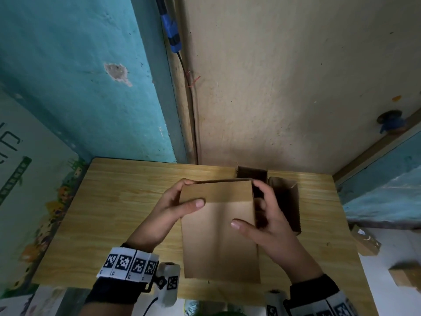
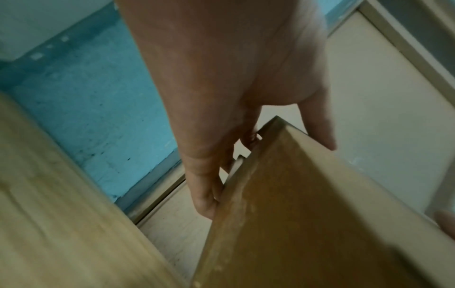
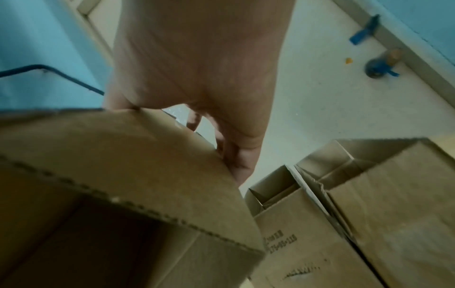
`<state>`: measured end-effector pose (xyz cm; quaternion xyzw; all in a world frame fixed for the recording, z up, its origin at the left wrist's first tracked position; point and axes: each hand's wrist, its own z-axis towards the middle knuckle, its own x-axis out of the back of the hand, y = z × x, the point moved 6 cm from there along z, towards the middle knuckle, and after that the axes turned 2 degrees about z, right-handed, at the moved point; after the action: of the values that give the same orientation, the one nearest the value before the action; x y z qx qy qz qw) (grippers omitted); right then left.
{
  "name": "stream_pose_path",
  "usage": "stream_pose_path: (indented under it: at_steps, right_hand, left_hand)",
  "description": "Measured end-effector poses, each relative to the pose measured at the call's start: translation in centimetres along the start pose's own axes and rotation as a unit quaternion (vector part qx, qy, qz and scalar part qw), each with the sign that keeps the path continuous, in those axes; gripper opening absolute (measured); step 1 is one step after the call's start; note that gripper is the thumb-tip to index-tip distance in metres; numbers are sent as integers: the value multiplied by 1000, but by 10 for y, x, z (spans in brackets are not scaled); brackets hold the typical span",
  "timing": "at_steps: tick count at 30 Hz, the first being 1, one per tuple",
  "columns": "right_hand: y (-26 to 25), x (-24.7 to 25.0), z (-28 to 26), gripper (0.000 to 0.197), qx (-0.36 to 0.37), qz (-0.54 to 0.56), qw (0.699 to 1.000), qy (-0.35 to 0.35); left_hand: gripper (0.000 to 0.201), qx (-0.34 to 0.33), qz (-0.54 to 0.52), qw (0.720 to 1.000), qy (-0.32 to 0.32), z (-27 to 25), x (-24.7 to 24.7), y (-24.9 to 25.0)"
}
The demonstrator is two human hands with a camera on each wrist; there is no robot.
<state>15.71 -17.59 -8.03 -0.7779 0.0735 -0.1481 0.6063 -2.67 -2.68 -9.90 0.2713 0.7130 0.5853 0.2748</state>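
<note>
A plain brown cardboard box [image 1: 218,233] is held upright above the wooden table [image 1: 114,213], its broad face towards me. My left hand [image 1: 193,193] grips its upper left corner, thumb on the near face and fingers curled over the far edge. My right hand [image 1: 248,205] grips the right side, thumb on the near face and fingers round the top right corner. The left wrist view shows the left hand [image 2: 221,117] on the box [image 2: 307,214] edge. In the right wrist view the right hand [image 3: 221,107] holds the box [image 3: 123,165] at its corrugated open rim.
Two open-topped cardboard boxes [image 1: 251,173] [image 1: 287,201] stand on the table at the back right, just behind the right hand. A teal wall and a beige wall close off the back. Small cardboard pieces [image 1: 366,242] lie off the table's right edge.
</note>
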Motion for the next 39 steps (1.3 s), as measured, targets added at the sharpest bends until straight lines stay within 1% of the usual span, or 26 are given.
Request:
stream_pose_path:
  at_steps: [1, 2, 3, 5, 7, 8, 9, 11, 12, 13, 14, 16, 18, 19, 23, 25, 28, 30, 32, 34, 36, 39]
  right_hand:
    - [-2, -2, -1, 80, 3, -8, 1000, -13]
    - [-6, -4, -3, 71, 4, -14, 999, -31]
    - [-8, -5, -4, 65, 2, -16, 998, -53]
    - [-10, -7, -7, 60, -9, -22, 995, -94]
    - [-9, -3, -9, 62, -19, -41, 992, -118]
    - [-7, -1, -9, 64, -26, -49, 990, -128]
    - [-4, 2, -9, 66, -40, -62, 987, -142]
    - [2, 3, -8, 70, -78, -92, 974, -192]
    - [3, 1, -9, 71, -100, -109, 963, -224]
    - [4, -1, -10, 71, -120, -127, 952, -252]
    - [4, -4, -10, 71, -133, -141, 943, -270]
    - [1, -9, -10, 72, -134, -148, 937, -287]
    - [-1, -13, -9, 73, -122, -142, 939, -290]
    - [-1, -13, -9, 75, -117, -138, 941, -286]
    - [2, -14, -7, 82, -101, -120, 950, -270]
    - [1, -15, -6, 84, -83, -115, 955, -261]
    - [-2, -14, -5, 85, -47, -127, 963, -234]
    - [-3, -13, -5, 86, -33, -128, 966, -223]
    - [-2, -12, -5, 89, -28, -127, 968, -213]
    - [1, -9, -4, 95, -25, -122, 972, -199]
    - [4, -3, -4, 100, -28, -112, 978, -174]
    - [5, 1, -4, 101, -37, -118, 981, -150]
  left_hand:
    - [41, -4, -6, 1000, 0, -1, 2, 0]
    - [39, -12, -7, 1000, -11, -3, 3, -1]
    - [41, -15, -4, 999, -30, -6, 3, -1]
    - [58, -11, 10, 997, -79, -10, 0, -3]
    - [77, 4, 25, 991, -129, -16, -4, -5]
    - [76, 19, 32, 988, -148, -19, -7, -5]
    - [64, 36, 46, 984, -166, -22, -10, -3]
    - [21, 71, 64, 973, -211, -28, -20, 0]
    - [10, 89, 68, 967, -228, -31, -24, 4]
    - [10, 105, 79, 962, -238, -33, -27, 5]
    - [14, 119, 90, 959, -239, -33, -29, 6]
    - [25, 129, 108, 956, -241, -32, -32, 7]
    - [44, 110, 122, 956, -244, -32, -36, 9]
    - [48, 99, 129, 957, -242, -31, -37, 8]
    - [52, 74, 173, 957, -219, -31, -32, 6]
    - [56, 48, 191, 956, -216, -29, -31, 8]
    - [65, 11, 215, 957, -192, -25, -29, 10]
    - [65, 7, 220, 958, -185, -24, -26, 9]
    - [61, 0, 222, 957, -187, -23, -26, 10]
    - [58, -10, 230, 956, -184, -23, -24, 10]
    - [61, -8, 223, 957, -182, -22, -22, 9]
    - [67, 6, 189, 966, -174, -22, -21, 7]
